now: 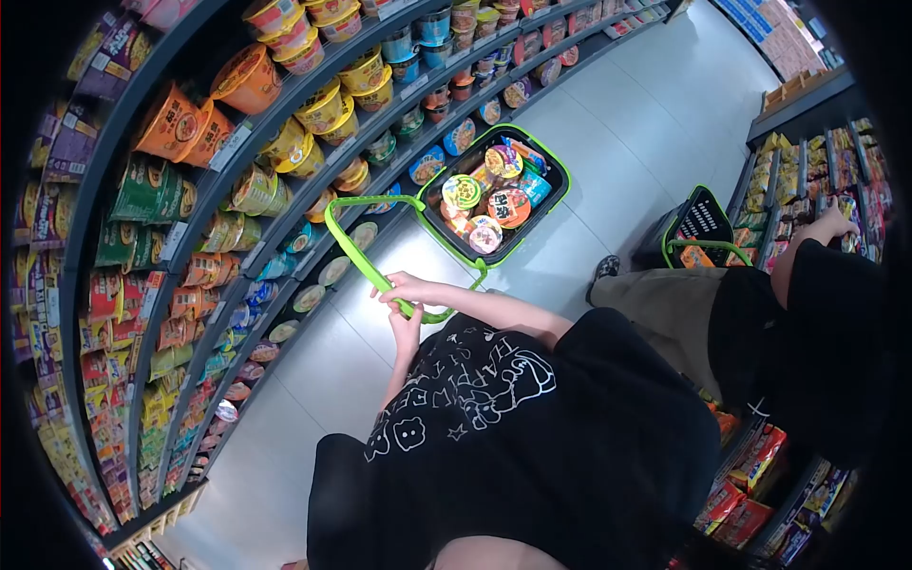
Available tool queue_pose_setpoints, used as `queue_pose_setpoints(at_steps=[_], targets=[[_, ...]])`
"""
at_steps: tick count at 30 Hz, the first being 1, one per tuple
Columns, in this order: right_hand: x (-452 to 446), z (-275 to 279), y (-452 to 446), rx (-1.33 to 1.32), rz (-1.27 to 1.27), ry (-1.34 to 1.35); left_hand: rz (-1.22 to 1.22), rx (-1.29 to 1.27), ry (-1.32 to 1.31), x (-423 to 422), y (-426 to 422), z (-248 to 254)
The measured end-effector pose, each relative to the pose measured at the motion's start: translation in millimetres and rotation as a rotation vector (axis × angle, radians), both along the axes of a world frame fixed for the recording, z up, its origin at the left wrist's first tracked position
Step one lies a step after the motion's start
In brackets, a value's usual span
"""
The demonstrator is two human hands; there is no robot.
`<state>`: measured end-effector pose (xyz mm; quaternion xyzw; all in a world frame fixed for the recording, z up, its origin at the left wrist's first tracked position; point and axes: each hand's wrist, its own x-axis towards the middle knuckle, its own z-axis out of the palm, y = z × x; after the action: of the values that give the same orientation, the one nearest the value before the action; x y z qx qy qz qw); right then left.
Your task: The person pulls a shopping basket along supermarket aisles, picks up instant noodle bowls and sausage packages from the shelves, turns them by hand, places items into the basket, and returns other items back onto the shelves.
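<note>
Your left hand (407, 323) and right hand (418, 289) curl around the green handle (357, 256), whose length apparently spares you bending to the basket (559, 188) at one o'clock, its walls corralling the cups (463, 191).

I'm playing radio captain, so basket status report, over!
Left hand, right hand on green handle. Basket on floor, packaged cups inside. Another person nearby; nothing visibly blocking basket.

Cups (509, 208) in basket (557, 201), shelves (112, 123) left
</note>
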<state>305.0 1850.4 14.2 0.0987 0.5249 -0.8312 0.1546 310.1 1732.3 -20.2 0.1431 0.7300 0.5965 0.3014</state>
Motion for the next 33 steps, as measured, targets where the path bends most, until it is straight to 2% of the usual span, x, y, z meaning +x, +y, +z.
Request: queue_pose_setpoints(at_steps=[8, 33], targets=[[-3.2, -15.0, -5.0, -0.061, 0.011, -0.003, 0.156, 0.011, 0.071, 8.5, -0.4, 0.7], [-1.1, -10.7, -3.2, -0.067, 0.040, -0.004, 0.156, -0.029, 0.094, 9.9, -4.2, -5.1]])
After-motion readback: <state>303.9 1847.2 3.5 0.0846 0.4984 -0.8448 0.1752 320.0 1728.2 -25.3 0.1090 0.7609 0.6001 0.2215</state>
